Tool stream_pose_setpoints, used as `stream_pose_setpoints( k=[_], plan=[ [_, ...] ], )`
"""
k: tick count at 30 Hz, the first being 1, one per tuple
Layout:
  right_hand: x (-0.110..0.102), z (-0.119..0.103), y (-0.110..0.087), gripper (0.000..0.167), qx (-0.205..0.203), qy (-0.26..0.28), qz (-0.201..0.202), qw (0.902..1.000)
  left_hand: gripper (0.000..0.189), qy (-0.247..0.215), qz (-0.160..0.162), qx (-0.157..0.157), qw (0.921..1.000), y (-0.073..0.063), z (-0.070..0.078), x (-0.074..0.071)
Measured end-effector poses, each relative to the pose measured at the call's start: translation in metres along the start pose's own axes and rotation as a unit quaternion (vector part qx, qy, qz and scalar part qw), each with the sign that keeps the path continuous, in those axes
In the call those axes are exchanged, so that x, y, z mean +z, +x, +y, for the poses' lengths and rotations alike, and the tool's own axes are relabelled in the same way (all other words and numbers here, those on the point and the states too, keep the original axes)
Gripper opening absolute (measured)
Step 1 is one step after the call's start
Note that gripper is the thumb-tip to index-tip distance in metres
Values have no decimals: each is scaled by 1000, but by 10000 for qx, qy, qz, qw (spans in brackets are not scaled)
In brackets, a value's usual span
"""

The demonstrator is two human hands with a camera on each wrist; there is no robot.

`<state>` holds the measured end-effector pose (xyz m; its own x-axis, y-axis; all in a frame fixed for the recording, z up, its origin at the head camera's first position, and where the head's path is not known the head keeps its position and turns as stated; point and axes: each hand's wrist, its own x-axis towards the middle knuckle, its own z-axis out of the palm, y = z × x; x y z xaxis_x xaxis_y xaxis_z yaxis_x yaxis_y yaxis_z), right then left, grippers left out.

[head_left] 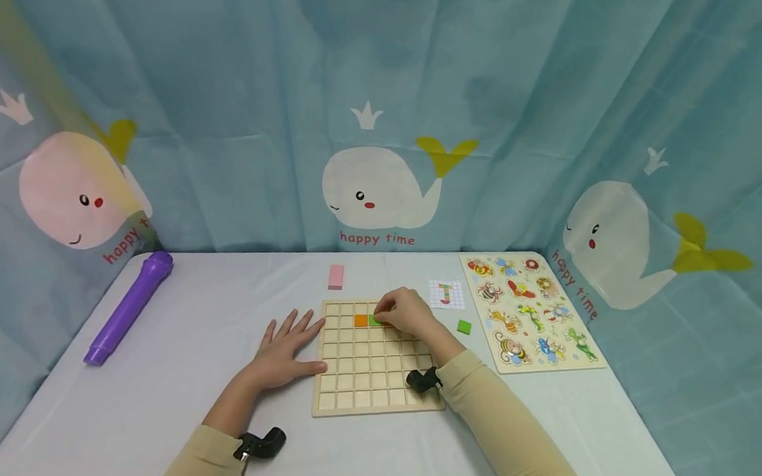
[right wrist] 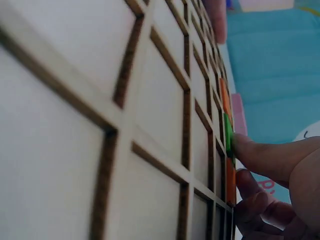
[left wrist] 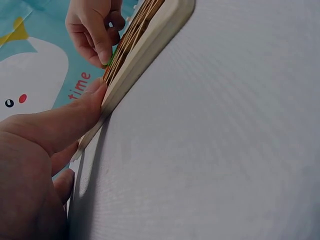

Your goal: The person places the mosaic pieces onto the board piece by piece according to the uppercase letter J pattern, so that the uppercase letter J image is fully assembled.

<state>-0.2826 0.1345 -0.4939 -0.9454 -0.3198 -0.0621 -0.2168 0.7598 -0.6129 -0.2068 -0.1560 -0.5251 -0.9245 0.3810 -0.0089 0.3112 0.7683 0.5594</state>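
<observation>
A wooden grid board (head_left: 369, 362) lies on the table. My right hand (head_left: 406, 311) is over its upper part, thumb and fingertips pinching a green square tile (right wrist: 228, 136). This tile sits at a cell between an orange tile (head_left: 361, 321) on its left and a second orange tile (right wrist: 231, 182), mostly covered by the hand in the head view. At the board's left side, my left hand (head_left: 283, 357) lies with fingers spread, thumb and index fingertip touching the wooden edge. In the left wrist view, that thumb (left wrist: 92, 102) rests against the board's rim (left wrist: 145, 57).
Right of the board are a small printed pattern card (head_left: 446, 294), a loose green tile (head_left: 464, 327) and a puzzle board of insect pictures (head_left: 532, 312). Behind it stands a pink block (head_left: 335, 276). A purple microphone-shaped toy (head_left: 128, 308) lies far left. A whale-print curtain (head_left: 237, 130) encloses the table.
</observation>
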Motion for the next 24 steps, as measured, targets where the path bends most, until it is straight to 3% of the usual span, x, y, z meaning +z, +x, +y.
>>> stream_pose_setpoints(
  k=[13, 24],
  plan=[
    [-21, -3, -17, 15, -44, 363, 131, 9992, 92, -11, -46, 1, 10000, -2, 2, -1],
    [-47, 14, -39, 21, 41, 659, 266, 9975, 93, -30, -68, 15, 10000, 1, 0, -2]
  ],
)
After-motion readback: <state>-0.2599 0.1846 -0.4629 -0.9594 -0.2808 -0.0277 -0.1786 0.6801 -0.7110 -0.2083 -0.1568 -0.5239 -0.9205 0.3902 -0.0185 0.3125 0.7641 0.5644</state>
